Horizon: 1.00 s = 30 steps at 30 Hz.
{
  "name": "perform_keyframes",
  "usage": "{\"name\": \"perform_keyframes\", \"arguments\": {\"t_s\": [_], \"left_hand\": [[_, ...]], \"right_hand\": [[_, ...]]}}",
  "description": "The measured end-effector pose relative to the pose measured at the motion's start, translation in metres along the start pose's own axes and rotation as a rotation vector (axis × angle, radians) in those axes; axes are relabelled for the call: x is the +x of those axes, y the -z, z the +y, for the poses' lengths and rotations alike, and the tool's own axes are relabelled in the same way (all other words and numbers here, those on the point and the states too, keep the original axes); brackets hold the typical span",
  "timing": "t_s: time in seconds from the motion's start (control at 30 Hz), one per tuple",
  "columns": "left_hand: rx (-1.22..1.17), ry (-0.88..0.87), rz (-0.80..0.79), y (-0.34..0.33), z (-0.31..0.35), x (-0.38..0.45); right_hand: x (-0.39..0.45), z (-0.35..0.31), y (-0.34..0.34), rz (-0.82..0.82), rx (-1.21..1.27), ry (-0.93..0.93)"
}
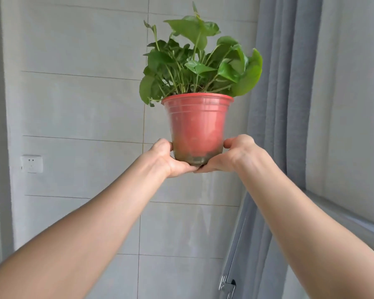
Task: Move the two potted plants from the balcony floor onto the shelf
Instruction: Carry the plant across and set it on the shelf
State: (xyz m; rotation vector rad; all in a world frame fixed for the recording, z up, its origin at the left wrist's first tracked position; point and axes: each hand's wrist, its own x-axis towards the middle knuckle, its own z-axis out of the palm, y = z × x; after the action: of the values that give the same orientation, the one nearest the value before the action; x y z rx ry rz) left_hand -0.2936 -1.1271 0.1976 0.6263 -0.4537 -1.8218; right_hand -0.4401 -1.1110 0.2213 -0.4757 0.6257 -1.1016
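Red plastic pot [197, 126], grimy base, leafy green plant [200, 61].

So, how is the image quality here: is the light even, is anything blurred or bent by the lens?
Head view: soft, even daylight with no hard shadows or glare; the red pot and its leaves are sharp, as are the left hand and right hand cupping its base; the wide lens stretches the forearms toward the corners, and the curtain looks slightly soft.
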Motion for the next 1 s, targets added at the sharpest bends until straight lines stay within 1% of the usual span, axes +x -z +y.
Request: {"name": "perform_keyframes", "arguments": {"t_s": [0.17,0.37,0.6,0.77,0.9,1.0], "left_hand": [[0.093,-0.045,0.022,-0.022,-0.007,-0.032],[0.196,-0.055,0.026,-0.034,-0.014,-0.061],[0.208,0.05,-0.073,-0.031,-0.004,-0.084],[0.23,0.132,-0.149,-0.02,0.011,-0.106],[0.242,0.211,-0.235,-0.002,0.02,-0.125],[0.218,0.305,-0.296,0.011,0.009,-0.133]], "right_hand": [[-0.026,-0.005,-0.002,0.021,0.042,0.008],[-0.062,0.006,-0.007,0.048,-0.017,0.029],[-0.101,0.027,-0.026,0.071,-0.041,0.138],[-0.12,0.055,-0.049,0.128,-0.032,0.217],[-0.133,0.086,-0.062,0.21,-0.029,0.278],[-0.152,0.105,-0.059,0.295,-0.006,0.308]]}}
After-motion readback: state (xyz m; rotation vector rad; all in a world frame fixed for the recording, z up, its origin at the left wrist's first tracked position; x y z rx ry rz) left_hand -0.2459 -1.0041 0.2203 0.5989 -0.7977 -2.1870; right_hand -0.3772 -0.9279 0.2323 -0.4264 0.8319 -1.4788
